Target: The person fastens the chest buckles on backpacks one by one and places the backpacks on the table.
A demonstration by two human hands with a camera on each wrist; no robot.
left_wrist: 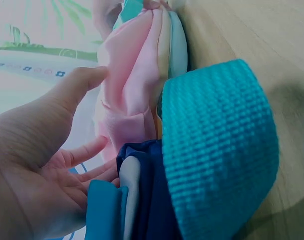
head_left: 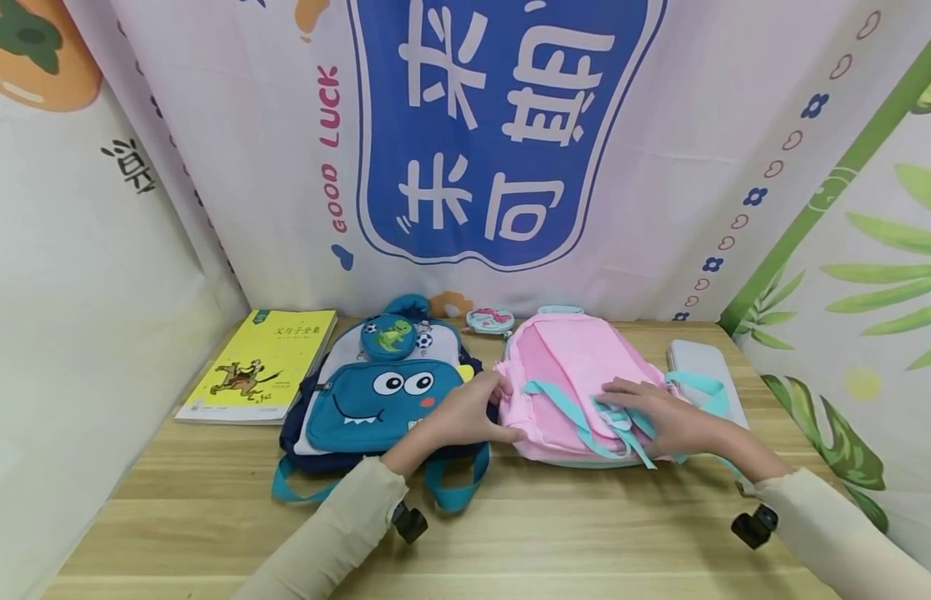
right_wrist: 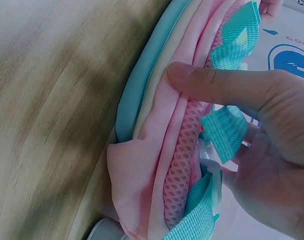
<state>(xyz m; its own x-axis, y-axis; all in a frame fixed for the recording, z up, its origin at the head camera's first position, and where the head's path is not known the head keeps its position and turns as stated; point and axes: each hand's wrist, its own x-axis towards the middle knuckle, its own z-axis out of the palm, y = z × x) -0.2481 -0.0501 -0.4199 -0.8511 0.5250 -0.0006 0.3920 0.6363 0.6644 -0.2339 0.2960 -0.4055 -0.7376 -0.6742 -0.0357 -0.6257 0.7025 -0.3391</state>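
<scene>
A pink backpack (head_left: 558,375) lies with its strap side up on the table, teal straps (head_left: 585,421) loose across it. At its left edge is my left hand (head_left: 468,412), thumb and fingers spread apart, between it and the blue backpack (head_left: 367,408). In the left wrist view that hand (left_wrist: 47,150) has its thumb by the pink fabric (left_wrist: 129,75). Over the right part of the pink backpack is my right hand (head_left: 671,417); in the right wrist view its thumb (right_wrist: 206,82) rests on the pink side, fingers extended behind the straps.
A yellow book (head_left: 258,362) lies at the far left. Between the backpacks, towards the back, sits a small round pouch (head_left: 490,320). A pale flat case (head_left: 701,375) lies right of the pink backpack. A printed cloth (head_left: 285,167) hangs behind the table (head_left: 555,533).
</scene>
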